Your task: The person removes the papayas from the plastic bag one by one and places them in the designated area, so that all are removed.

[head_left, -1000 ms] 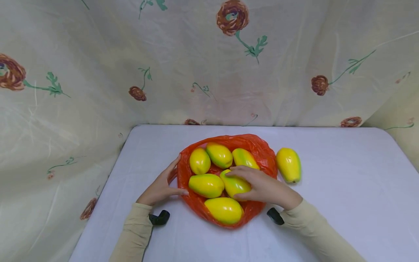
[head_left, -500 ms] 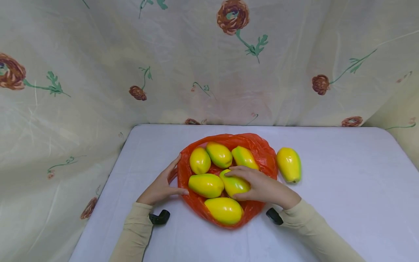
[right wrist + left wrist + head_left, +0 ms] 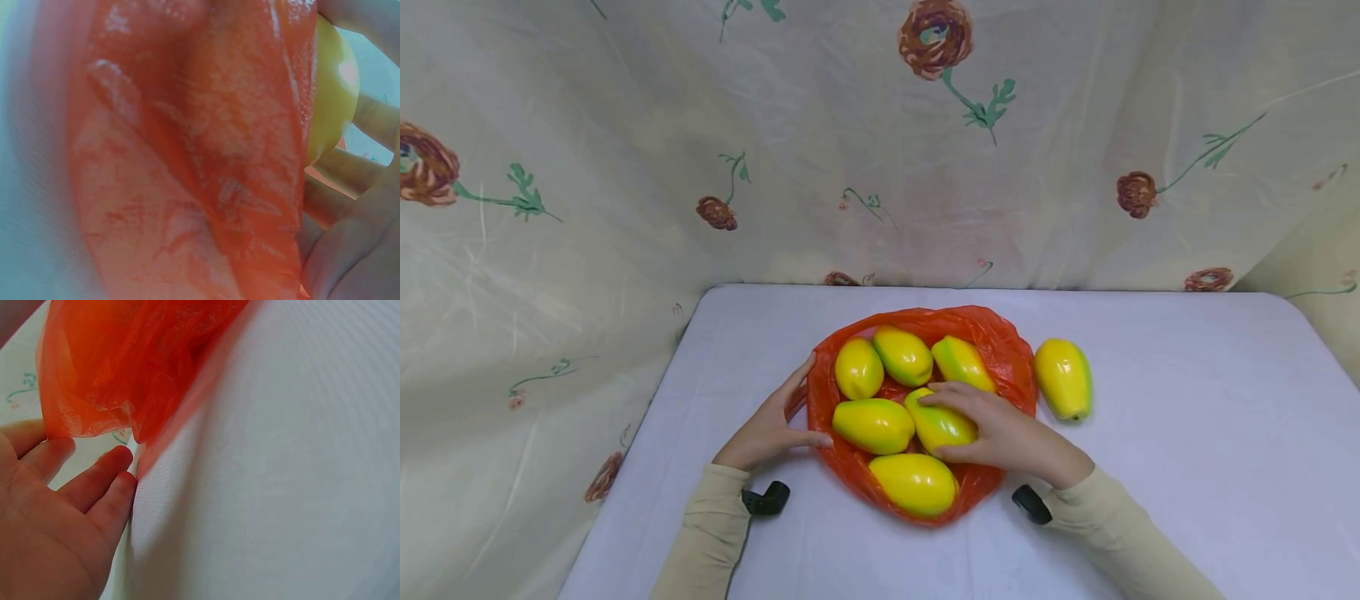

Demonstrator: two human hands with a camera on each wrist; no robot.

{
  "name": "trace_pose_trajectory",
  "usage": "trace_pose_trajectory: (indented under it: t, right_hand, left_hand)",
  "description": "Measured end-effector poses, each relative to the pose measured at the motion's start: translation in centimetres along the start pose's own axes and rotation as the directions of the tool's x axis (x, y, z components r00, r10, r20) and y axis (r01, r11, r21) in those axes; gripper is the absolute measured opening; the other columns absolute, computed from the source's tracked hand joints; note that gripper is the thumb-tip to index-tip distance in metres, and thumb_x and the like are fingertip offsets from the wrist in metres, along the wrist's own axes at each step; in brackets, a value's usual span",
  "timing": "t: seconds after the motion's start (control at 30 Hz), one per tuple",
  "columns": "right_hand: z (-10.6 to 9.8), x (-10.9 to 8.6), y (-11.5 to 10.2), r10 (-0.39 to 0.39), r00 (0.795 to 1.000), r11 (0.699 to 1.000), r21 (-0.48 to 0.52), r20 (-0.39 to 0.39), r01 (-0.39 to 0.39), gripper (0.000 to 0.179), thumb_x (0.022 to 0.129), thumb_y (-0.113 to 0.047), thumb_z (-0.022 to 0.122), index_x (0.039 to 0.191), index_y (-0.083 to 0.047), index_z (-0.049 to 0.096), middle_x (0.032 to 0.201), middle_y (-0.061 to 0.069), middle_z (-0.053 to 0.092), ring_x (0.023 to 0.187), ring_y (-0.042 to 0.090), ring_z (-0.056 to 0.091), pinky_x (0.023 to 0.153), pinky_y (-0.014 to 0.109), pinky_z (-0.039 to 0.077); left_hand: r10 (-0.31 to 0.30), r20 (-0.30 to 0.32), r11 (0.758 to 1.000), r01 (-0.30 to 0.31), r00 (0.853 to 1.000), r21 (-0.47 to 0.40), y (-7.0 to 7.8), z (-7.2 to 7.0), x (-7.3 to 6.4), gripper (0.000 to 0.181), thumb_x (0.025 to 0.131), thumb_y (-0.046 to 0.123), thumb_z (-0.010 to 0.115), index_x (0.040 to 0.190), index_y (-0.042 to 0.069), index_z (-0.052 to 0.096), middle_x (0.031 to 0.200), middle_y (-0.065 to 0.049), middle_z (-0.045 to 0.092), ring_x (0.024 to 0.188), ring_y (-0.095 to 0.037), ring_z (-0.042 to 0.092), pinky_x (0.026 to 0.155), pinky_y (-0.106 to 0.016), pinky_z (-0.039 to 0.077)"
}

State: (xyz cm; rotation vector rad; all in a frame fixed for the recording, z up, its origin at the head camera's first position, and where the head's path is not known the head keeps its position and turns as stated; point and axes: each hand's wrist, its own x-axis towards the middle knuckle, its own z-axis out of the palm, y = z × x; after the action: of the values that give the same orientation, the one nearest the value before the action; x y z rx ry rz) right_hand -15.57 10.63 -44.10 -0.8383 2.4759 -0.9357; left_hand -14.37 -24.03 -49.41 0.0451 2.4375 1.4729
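An open red plastic bag (image 3: 1011, 350) holds several glossy yellow-green mangoes, among them one mango (image 3: 912, 483) at its near side and one mango (image 3: 872, 425) left of centre. My right hand (image 3: 1007, 429) grips the mango (image 3: 942, 425) just right of the middle, thumb on the near side and fingers over the far side. In the right wrist view, that mango (image 3: 334, 94) shows between the red plastic and the curved fingers. My left hand (image 3: 771, 425) rests against the bag's left rim with fingers spread. In the left wrist view its relaxed fingertips (image 3: 119, 456) lie along the red plastic (image 3: 125, 369).
One more mango (image 3: 1063, 379) lies on the white-covered table (image 3: 1187, 433), just right of the bag. A flowered cloth (image 3: 820, 108) hangs behind the table and along its left side. Black wrist cameras sit beside both sleeves.
Almost nothing differs. Both hands keep their places at the bag, with only a very slight shift of the right hand and the view.
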Motion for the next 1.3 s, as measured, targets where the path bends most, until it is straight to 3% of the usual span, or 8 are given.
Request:
trace_pose_trajectory:
  t: [1.3]
  right_hand:
    - [0.1,-2.1,0.0,-0.064,0.983,0.998,0.014,-0.171,0.068,0.062,0.082,-0.050,0.074,0.138,-0.041,0.050,0.150,-0.008,0.042,0.137,0.023,0.042,0.105,0.054,0.046]
  left_hand:
    - [0.027,0.011,1.000,-0.027,1.000,-0.016,0.2,-0.1,-0.1,0.112,0.062,0.053,0.087,0.149,0.053,0.015,0.160,0.019,0.017,0.149,-0.022,0.023,0.119,-0.054,0.026]
